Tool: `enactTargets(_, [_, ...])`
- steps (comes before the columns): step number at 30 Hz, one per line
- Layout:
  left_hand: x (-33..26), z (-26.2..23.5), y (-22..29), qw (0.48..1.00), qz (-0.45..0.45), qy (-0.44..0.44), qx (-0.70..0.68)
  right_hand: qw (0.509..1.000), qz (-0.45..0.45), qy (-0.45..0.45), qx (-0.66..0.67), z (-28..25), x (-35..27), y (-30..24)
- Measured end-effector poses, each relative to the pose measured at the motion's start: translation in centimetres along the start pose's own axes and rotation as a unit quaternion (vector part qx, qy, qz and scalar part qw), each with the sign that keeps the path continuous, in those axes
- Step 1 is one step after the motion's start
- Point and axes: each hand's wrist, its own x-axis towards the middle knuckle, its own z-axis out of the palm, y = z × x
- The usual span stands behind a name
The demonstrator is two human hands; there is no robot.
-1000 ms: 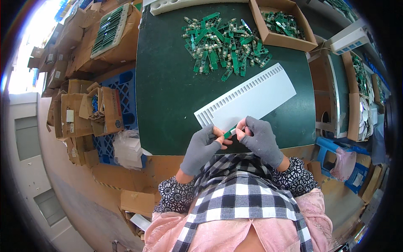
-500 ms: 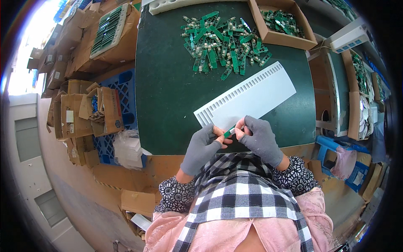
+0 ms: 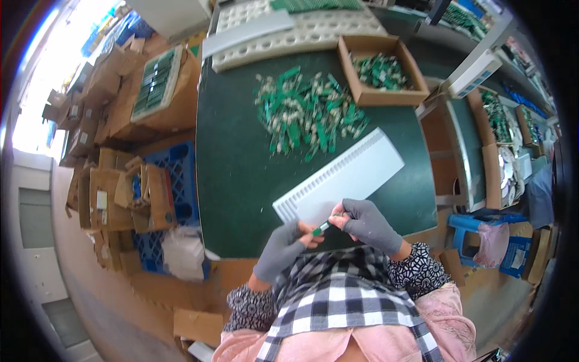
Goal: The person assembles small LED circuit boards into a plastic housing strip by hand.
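Green circuit board [image 3: 318,231], a slim strip, is held over the worktop [image 3: 232,199] close to its front edge, on the near side of the white slotted panel [image 3: 359,172]. Its lower-left end is pinched by the fingers of the left hand [image 3: 279,252], closed to a narrow grip. The upper-right end, beyond a whitish section, is gripped by the fingertips of the right hand [image 3: 368,225]. Exactly what is pressed there cannot be told — too small and partly covered.

Possible faults, as judged: the strip could be bent or its fittings strained if it is twisted unevenly between the two grips. It could be dropped past the worktop edge if either pinch slips, since little of it is held. The panel, set askew just beyond the hands, could be nudged by the right knuckles. If shoved far, it could be driven into the loose pile of boards [image 3: 310,117] — only a narrow gap is left — and scratched. Farther right, more boards are held in a cardboard carton [image 3: 389,98].
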Motion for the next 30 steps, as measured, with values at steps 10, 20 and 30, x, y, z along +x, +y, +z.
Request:
enactTargets(10, [0.0,-0.6,2.0,0.974,0.039,-0.068,0.212,0.757,-0.349,0.463,-0.301,-13.2,7.2,-4.7])
enactTargets(20, [1.7,-2.3,2.2,0.987,0.008,-0.094,0.132,0.800,-0.246,0.304,-0.455,-1.1,14.3,-1.6])
enactTargets(30, [2.4,-1.3,2.4,0.988,0.121,0.070,0.067,0.856,-0.287,0.239,-0.356,-2.3,12.4,-1.1])
